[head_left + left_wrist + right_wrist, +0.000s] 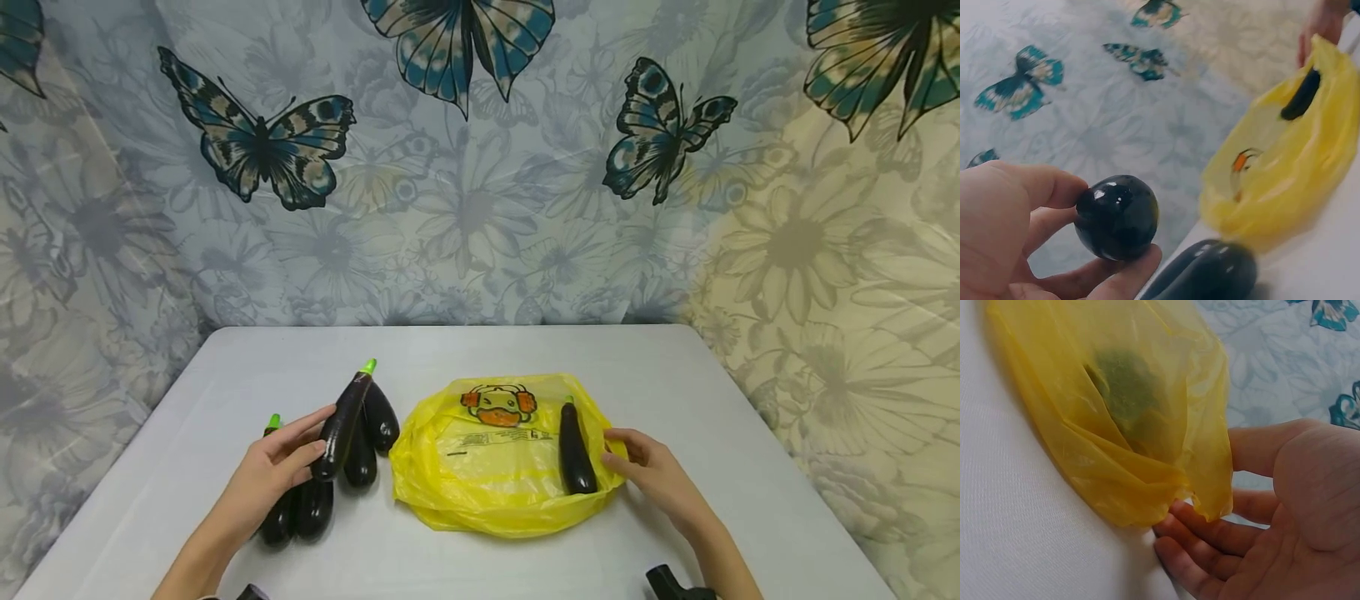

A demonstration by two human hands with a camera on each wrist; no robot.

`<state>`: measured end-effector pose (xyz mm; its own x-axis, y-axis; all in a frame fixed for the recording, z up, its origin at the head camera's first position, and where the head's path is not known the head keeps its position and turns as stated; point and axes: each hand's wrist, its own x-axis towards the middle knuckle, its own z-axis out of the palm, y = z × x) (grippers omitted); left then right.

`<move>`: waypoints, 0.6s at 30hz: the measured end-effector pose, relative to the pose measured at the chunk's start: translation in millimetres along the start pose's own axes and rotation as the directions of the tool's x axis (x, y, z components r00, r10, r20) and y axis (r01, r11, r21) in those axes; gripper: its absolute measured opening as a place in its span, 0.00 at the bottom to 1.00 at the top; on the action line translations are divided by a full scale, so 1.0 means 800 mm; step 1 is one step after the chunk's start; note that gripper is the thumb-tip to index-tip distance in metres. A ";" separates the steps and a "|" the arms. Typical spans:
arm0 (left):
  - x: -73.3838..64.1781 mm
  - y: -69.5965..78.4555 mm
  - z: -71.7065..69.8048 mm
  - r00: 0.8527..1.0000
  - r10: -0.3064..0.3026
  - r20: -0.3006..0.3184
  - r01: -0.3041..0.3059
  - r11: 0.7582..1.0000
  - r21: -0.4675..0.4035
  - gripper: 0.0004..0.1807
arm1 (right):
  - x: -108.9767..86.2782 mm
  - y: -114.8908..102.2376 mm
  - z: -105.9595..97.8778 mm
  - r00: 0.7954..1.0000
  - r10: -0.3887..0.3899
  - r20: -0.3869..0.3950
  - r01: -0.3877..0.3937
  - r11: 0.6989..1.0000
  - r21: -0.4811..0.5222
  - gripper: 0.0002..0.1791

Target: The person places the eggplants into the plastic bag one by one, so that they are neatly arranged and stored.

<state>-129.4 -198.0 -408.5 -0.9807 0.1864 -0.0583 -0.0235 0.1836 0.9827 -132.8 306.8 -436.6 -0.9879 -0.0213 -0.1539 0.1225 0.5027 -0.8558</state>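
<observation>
My left hand [262, 471] grips a dark, glossy eggplant [345, 427] between thumb and fingers, its green stem end pointing up and away. In the left wrist view the rounded end of this eggplant [1117, 217] faces the camera. Several more eggplants [313, 510] lie on the table around and beneath it. To their right a yellow plastic bag [427, 467] with a printed duck face lies with its mouth spread open. One eggplant [576, 450] rests inside at the right. My right hand [656, 475] holds the bag's right edge, fingers and thumb at the rim.
Everything lies on a white-covered table [525, 346]. Behind it hangs a backdrop [480, 250] printed with flowers and butterflies. Black wrist-camera parts [678, 583] show at the near edge of the head view.
</observation>
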 end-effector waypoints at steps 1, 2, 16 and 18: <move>0.001 0.002 0.008 1.000 -0.014 0.006 0.014 1.000 -0.002 0.30 | 0.000 0.000 0.000 1.000 0.001 0.000 -0.001 1.000 -0.001 0.34; 0.001 0.003 0.016 1.000 -0.023 0.014 0.023 1.000 -0.003 0.30 | 0.000 0.000 0.000 1.000 0.003 0.000 -0.003 1.000 0.001 0.34; 0.016 0.019 0.091 0.993 -0.015 0.116 0.024 0.997 -0.077 0.28 | -0.001 0.003 0.001 1.000 -0.001 -0.010 0.002 1.000 0.022 0.33; 0.020 0.021 0.100 0.988 0.006 0.156 0.009 0.995 -0.095 0.29 | -0.001 0.003 0.001 1.000 -0.002 -0.012 0.003 1.000 0.026 0.33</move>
<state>-130.0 -114.5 -406.8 -0.9386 0.3358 -0.0790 -0.0504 0.0932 0.9944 -131.8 307.3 -439.1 -0.9892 -0.0120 -0.1459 0.1223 0.4802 -0.8686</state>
